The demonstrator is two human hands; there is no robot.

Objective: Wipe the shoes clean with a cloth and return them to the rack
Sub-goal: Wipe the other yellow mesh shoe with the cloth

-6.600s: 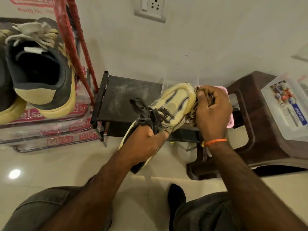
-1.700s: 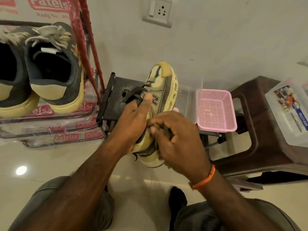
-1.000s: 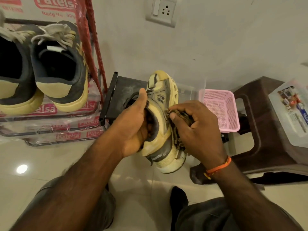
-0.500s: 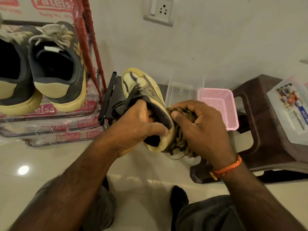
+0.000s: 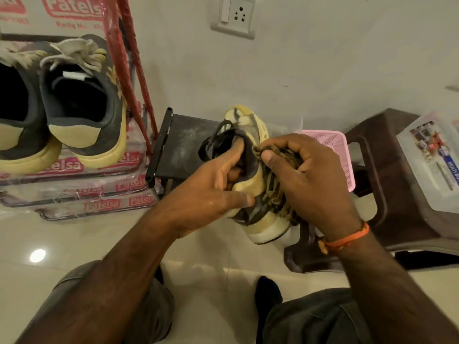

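A yellow and grey sneaker (image 5: pixel 258 217) with black laces is held in the air at the centre, toe pointing away, heel toward me. My left hand (image 5: pixel 213 184) grips it at the collar, with fingers inside the opening and the thumb across the heel. My right hand (image 5: pixel 305 177) holds a bunched brown striped cloth (image 5: pixel 275 180) against the shoe's right side. A pair of dark grey sneakers (image 5: pixel 82 108) with yellow soles stands on the rack shelf (image 5: pixel 74 170) at the left.
A small dusty black shelf (image 5: pixel 178 145) stands behind the shoe. A pink mesh basket (image 5: pixel 340 155) sits to its right. A brown plastic stool (image 5: pixel 387 189) carries a clear lidded box (image 5: pixel 432 162). Red rack struts (image 5: pixel 131 70) lean at the left. My knees are at the bottom.
The shoe has turned so its heel faces me more and its sole shows at the lower right. My right hand with the cloth has stayed against the shoe's right side near the collar.
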